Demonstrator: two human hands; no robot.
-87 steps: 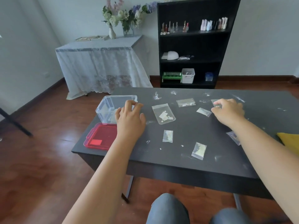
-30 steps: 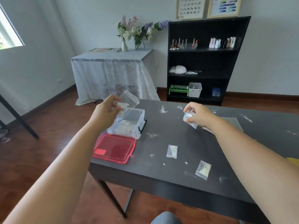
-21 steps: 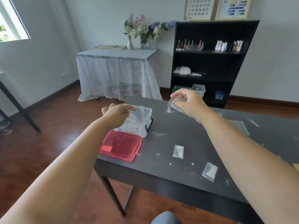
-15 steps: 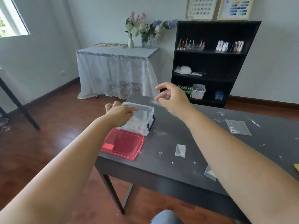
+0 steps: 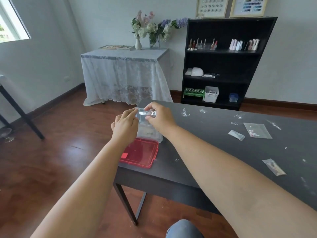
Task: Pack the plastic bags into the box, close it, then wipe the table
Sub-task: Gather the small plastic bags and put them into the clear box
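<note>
Both my hands meet above the clear box point(image 5: 151, 133) at the table's far left corner; my right hand point(image 5: 159, 117) pinches a small plastic bag point(image 5: 145, 114) by its edge and my left hand point(image 5: 126, 126) touches its other end, fingers loosely curled, though I cannot tell if it truly grips. I judge the bag light, limp and slick; it is best taken at a corner or the sealed edge, since a flat press would only slide it. The red lid point(image 5: 139, 154) lies just near of the box; three more bags point(image 5: 257, 130) rest well apart to the right. The dark table point(image 5: 205, 143) is dusted with white specks; beyond it stand a black shelf point(image 5: 223, 62) and a lace-draped side table point(image 5: 123, 74).
</note>
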